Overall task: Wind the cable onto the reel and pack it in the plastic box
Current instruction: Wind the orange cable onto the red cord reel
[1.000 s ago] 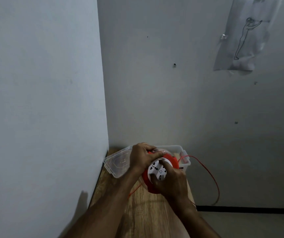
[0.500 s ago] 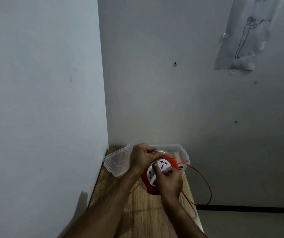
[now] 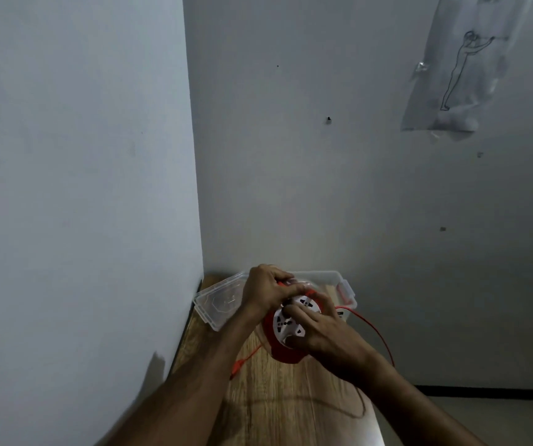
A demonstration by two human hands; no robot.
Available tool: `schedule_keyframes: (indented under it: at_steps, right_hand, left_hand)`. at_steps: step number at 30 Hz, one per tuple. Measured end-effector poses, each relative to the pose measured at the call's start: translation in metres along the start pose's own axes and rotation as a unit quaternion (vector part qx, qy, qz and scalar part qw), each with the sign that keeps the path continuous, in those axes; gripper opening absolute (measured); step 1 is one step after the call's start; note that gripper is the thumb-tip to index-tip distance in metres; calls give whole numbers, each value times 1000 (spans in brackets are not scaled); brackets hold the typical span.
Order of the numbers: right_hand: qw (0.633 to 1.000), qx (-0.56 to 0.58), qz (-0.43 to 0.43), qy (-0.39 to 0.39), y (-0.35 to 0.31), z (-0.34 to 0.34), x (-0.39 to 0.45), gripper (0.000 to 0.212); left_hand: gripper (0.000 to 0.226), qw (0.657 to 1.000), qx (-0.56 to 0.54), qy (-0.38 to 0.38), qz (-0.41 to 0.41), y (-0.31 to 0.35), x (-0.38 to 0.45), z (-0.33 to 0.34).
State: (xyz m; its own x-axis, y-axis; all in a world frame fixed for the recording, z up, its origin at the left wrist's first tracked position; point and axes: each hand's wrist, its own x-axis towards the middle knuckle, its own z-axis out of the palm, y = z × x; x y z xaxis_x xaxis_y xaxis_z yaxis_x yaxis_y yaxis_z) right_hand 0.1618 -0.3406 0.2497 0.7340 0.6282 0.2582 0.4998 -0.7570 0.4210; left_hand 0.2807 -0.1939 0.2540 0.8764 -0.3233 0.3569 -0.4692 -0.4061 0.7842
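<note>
One red reel (image 3: pixel 286 350) with a white socket face was held above the wooden table (image 3: pixel 290 407), caught between both hands. The left hand (image 3: pixel 266 289) curled over the reel's upper rim from the far side, fingers closed on it, the thumb laid along the top edge. The right hand (image 3: pixel 318 329) lay across the near right side of the white face, its fingers pressed to the face and the thumb resting low on the disc, so it was closed on the reel too. The reel stood tilted, its face turned up toward the camera. One red cable (image 3: pixel 374 333) ran out from under the right hand, arced off past the table's right edge and dropped out of sight behind the right forearm; a second stretch of the same red cable trailed from the reel's lower left across the table, ending near the left forearm. One clear plastic box (image 3: pixel 329 278) sat at the far end of the table just behind the reel, against the wall, and one clear lid (image 3: pixel 216 304) lay tilted beside it on the left, partly behind the left wrist. One sheet with a line drawing (image 3: pixel 461 75) hung on the wall, high at right.
</note>
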Motion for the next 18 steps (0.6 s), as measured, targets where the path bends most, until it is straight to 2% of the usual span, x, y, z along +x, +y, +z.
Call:
schedule_keyframes:
  at_steps: [4, 6, 9, 12, 18]
  right_hand:
    - [999, -14, -9, -31, 4, 6, 4, 44]
    - [1000, -13, -3, -23, 4, 7, 6, 44]
    - [1000, -3, 24, 18, 2, 9, 6, 47]
    - [997, 16, 62, 54, 0, 17, 6, 48]
    - [969, 90, 189, 134, -9, 25, 8, 58]
  left_hand:
    - [57, 1000, -1, -14, -3, 0, -3, 2]
    - [59, 1000, 0, -14, -4, -1, -3, 1]
    - [64, 1000, 6, -3, -2, -3, -2, 0]
    - [54, 1000, 5, 20, -9, -4, -1, -1]
    - [51, 999, 6, 50, -8, 1, -2, 3]
